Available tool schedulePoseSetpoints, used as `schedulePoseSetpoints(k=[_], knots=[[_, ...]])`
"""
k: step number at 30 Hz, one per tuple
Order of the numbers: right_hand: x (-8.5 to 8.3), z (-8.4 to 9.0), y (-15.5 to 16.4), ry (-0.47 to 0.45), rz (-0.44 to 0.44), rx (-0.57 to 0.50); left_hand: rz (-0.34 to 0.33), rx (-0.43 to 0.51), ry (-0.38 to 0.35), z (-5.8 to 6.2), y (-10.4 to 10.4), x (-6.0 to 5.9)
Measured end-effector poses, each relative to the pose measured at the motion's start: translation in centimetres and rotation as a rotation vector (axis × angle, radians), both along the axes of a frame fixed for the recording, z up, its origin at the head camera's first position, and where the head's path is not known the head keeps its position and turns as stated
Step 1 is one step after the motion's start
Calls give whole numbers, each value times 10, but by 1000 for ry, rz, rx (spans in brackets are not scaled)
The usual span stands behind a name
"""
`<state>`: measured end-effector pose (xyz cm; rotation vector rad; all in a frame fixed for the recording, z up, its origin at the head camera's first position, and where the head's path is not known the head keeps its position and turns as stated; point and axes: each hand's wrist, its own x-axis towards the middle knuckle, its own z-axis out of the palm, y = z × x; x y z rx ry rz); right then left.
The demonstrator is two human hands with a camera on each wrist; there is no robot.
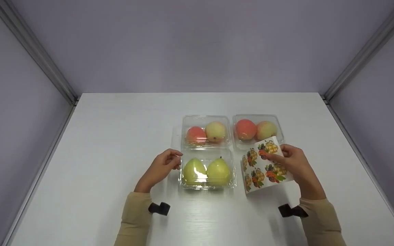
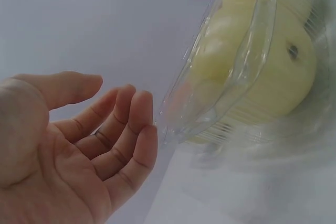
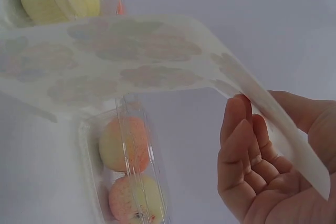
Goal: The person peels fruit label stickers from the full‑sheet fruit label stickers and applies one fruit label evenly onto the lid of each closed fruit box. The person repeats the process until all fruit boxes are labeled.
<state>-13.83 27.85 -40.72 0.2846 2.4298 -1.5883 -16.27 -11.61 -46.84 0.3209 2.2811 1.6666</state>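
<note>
My right hand pinches a white sheet of fruit stickers between thumb and fingers. The sheet, printed with several colourful fruit bunches, bends away from the hand; its pale back faces the right wrist view. Beside the front clear plastic box is my left hand, its fingers loosely bent and holding nothing. Its fingertips come right up to the box's edge; whether they touch it I cannot tell. Two yellow-green pears lie inside that lidded box.
Behind the pears stands another clear box with a red and a pale yellow fruit. To its right, a third box holds two reddish-yellow fruits, with the sheet overlapping its front. All rest on a white table with walls at the back and sides.
</note>
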Motion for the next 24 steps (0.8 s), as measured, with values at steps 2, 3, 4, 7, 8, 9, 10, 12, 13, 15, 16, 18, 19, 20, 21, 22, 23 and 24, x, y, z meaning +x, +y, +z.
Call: schedulePoseSetpoints(k=[2, 3, 4, 7, 8, 9, 10, 12, 13, 15, 16, 18, 19, 20, 21, 22, 23, 24], knots=[[1, 3, -2, 10, 5, 3, 0, -3, 15, 1, 3, 0], [1, 5, -3, 16, 7, 4, 3, -6, 26, 1, 4, 1], [1, 7, -4, 22, 8, 5, 10, -9, 36, 1, 6, 1], [3, 12, -7, 43, 8, -10, 38, -9, 64, 3, 11, 2], [3, 14, -8, 52, 9, -21, 47, -6, 73, 4, 13, 2], [4, 16, -9, 62, 10, -30, 54, -4, 82, 5, 15, 3], [4, 18, -10, 70, 10, -42, 59, 0, 90, 6, 16, 3], [5, 22, -12, 80, 11, -64, 62, 7, 103, 9, 20, 3], [5, 24, -13, 85, 11, -75, 59, 8, 110, 10, 21, 3], [5, 28, -15, 93, 17, -85, 55, 14, 124, 13, 24, 4], [5, 30, -16, 92, 20, -94, 51, 16, 132, 14, 26, 4], [5, 33, -18, 94, 26, -111, 36, 23, 148, 17, 28, 5], [5, 34, -20, 95, 31, -118, 29, 28, 154, 18, 29, 5], [5, 36, -21, 95, 36, -127, 22, 38, 158, 20, 31, 5], [5, 37, -22, 96, 41, -135, 15, 46, 161, 21, 32, 5], [5, 38, -23, 96, 45, -142, 9, 56, 159, 23, 33, 5], [5, 39, -25, 97, 51, -152, 3, 64, 161, 24, 35, 6], [4, 40, -26, 101, 58, -161, -1, 70, 163, 26, 36, 6]])
